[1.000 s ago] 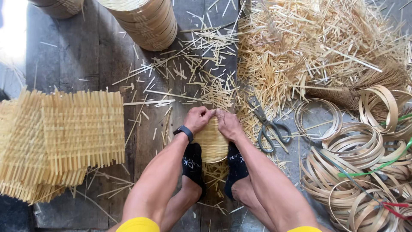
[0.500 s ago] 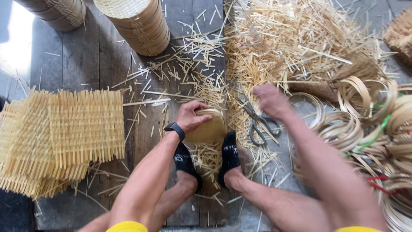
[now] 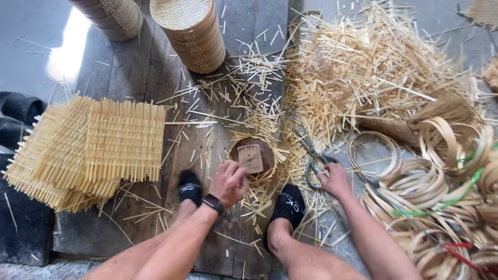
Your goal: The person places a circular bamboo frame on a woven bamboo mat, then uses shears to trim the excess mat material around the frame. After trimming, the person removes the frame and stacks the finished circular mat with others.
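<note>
A round brown wooden disc (image 3: 252, 155) with a pale square block on top lies on the dark floor planks over a woven bamboo piece. My left hand (image 3: 229, 182) is curled against its near left edge, a black watch on the wrist. My right hand (image 3: 334, 179) grips the handles of grey scissors (image 3: 313, 161) that lie on the floor to the right of the disc. My feet in black socks (image 3: 288, 207) rest on either side below the disc.
Stacked square woven bamboo mats (image 3: 93, 148) lie at the left. Stacks of round woven baskets (image 3: 192, 33) stand at the top. A heap of cut bamboo sticks (image 3: 373, 67) fills the upper right. Coiled bamboo strip rings (image 3: 436, 181) lie at the right.
Both hands were pressing the woven piece; my right hand swung out right and came down on the scissors. The brown disc now shows on top, my left hand at its edge.
</note>
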